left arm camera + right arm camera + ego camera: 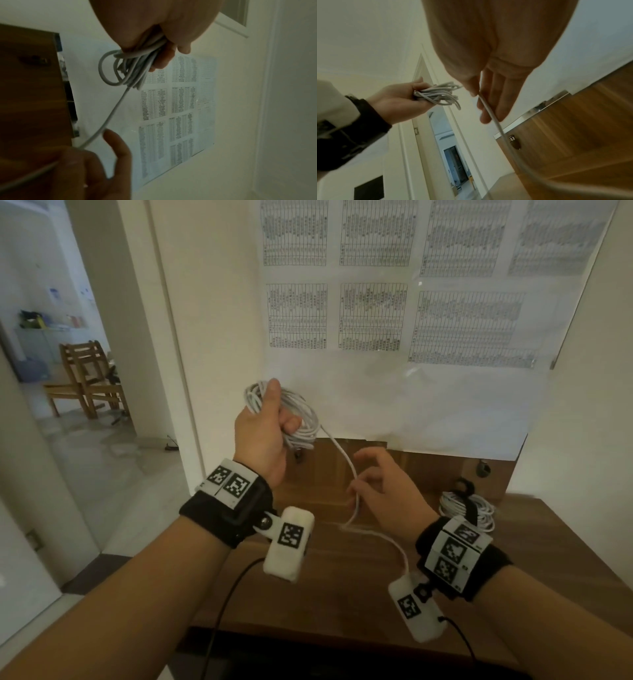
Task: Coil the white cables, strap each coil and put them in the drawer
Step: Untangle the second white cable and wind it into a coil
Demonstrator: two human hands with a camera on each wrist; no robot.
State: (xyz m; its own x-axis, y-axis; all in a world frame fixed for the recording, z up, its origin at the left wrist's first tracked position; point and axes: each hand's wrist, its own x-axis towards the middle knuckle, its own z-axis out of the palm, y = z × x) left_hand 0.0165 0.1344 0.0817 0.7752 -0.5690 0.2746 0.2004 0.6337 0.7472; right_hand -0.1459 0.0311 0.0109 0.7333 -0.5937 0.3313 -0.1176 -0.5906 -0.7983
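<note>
My left hand (270,422) is raised in front of the wall and grips a coil of white cable (303,419) with several loops; the same coil (126,70) hangs below the fist in the left wrist view. The loose tail (349,470) runs down from the coil to my right hand (366,484), which pinches it between thumb and fingers (489,108). Beyond that hand the tail trails onto the wooden desk (342,583). A second white coil (467,508), bound with a black strap, lies on the desk at the right. Small wooden drawer fronts with knobs (483,469) stand at the back.
Printed table sheets (376,316) hang on the wall above the desk. An open doorway at the left shows wooden chairs (89,381). Black leads from the wrist cameras hang over the desk's front edge (308,635).
</note>
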